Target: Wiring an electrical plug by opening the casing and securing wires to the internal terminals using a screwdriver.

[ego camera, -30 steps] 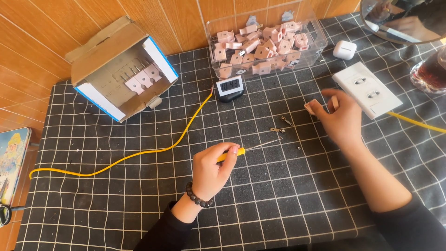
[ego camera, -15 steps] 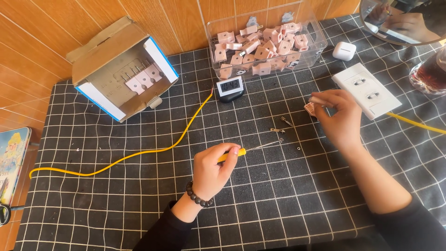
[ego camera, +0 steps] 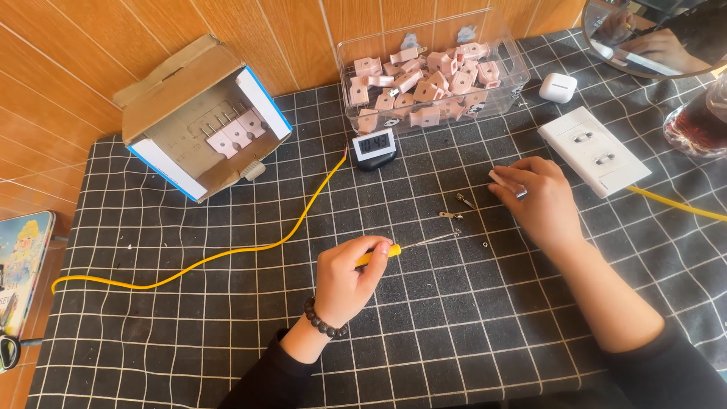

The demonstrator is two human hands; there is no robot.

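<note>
Grid cloth (ego camera: 227, 318): a black, white-lined cover over the table; tiny parts could be lost among its lines.
Clear bin (ego camera: 509, 72): filled with pink plug pieces, set at the far edge, well apart from both hands.
Left hand (ego camera: 344, 276): fingers clenched round a yellow-handled screwdriver (ego camera: 409, 246), its tip beside the loose metal prongs (ego camera: 454, 208); these might be flicked away.
Right hand (ego camera: 534, 197): fingers curled on a small pink plug piece (ego camera: 502, 178), mostly hidden; it could slip.
Tiny screw (ego camera: 485, 244): easily brushed off by the right wrist.
</note>
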